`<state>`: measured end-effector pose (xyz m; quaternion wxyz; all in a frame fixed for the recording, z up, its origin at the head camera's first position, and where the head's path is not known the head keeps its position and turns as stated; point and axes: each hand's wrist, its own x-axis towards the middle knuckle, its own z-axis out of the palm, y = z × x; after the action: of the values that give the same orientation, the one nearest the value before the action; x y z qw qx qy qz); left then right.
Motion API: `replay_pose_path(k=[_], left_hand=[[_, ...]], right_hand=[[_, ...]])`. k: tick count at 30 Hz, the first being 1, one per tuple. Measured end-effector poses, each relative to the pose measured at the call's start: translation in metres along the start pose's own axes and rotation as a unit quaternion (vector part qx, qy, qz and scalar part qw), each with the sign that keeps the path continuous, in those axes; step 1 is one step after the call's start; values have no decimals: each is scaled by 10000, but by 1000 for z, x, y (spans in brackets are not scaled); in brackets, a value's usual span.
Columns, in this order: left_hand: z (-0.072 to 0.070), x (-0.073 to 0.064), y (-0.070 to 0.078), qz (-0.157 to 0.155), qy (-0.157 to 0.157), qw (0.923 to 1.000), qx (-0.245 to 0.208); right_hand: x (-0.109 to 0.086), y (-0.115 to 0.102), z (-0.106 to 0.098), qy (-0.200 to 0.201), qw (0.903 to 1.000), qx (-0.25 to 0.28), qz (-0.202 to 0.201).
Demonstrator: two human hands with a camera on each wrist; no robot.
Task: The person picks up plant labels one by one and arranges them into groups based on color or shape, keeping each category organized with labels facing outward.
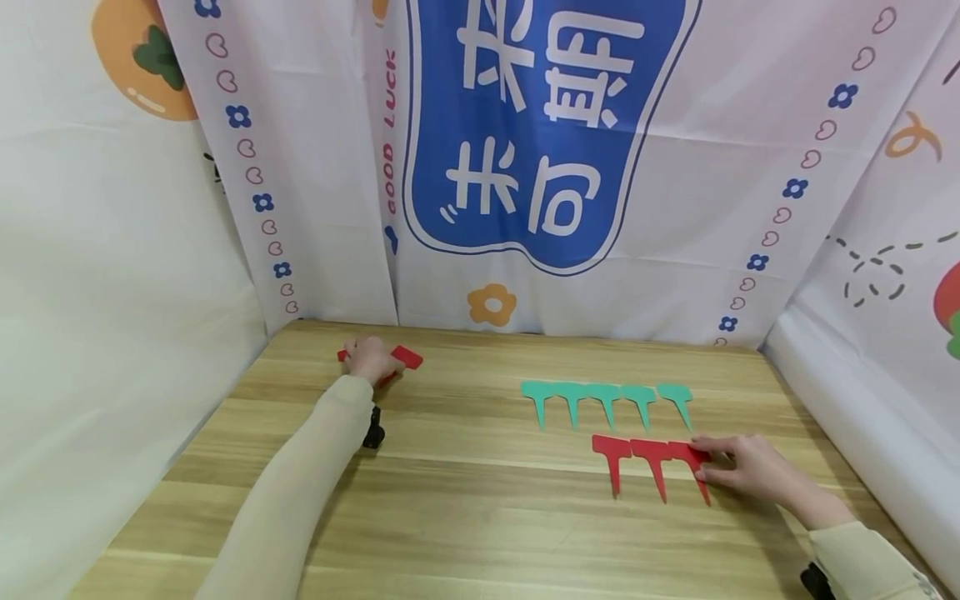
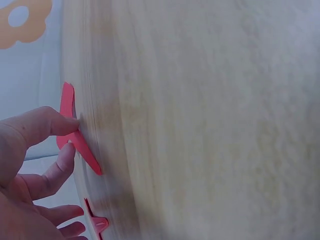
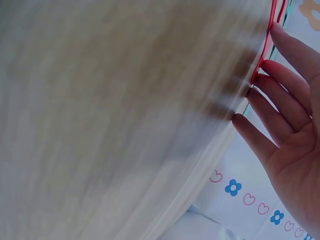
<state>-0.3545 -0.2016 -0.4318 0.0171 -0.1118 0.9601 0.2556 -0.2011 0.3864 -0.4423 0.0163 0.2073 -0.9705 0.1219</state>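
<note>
At the far left of the table, my left hand [image 1: 369,361] pinches a red T-shaped plant label [image 2: 88,151] between thumb and index finger. A second red label [image 2: 100,223] lies by its other fingers in the left wrist view. My right hand [image 1: 757,471] touches the rightmost of three red labels [image 1: 688,455] set side by side, its thumb and fingertips at the label's right end. In the right wrist view those fingers are nearly straight, with fingertips down at the table. Behind the red row lies a row of several green T-shaped labels [image 1: 572,393], stems toward me.
The wooden table [image 1: 480,533] is walled by white printed cloth [image 1: 330,208] at the back and on both sides. A black wrist strap piece [image 1: 373,429] shows under the left sleeve.
</note>
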Motion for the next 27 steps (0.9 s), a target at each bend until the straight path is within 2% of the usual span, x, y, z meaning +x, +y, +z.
replay_pose_path(k=[7,15,23,27], left_hand=[[-2,-1,1,5,-54,10000,71],[-4,-5,0,-25,-154,9996,-220],[-4,-4,-2,389,-249,9986,-244],[-3,-6,-2,423,-234,9983,-337]], right_hand=[[0,0,0,-25,10000,2,-17],[-1,1,0,28,9999,-42,-87],[-1,1,0,73,9998,-89,-137],[-1,1,0,54,9999,-82,-122]])
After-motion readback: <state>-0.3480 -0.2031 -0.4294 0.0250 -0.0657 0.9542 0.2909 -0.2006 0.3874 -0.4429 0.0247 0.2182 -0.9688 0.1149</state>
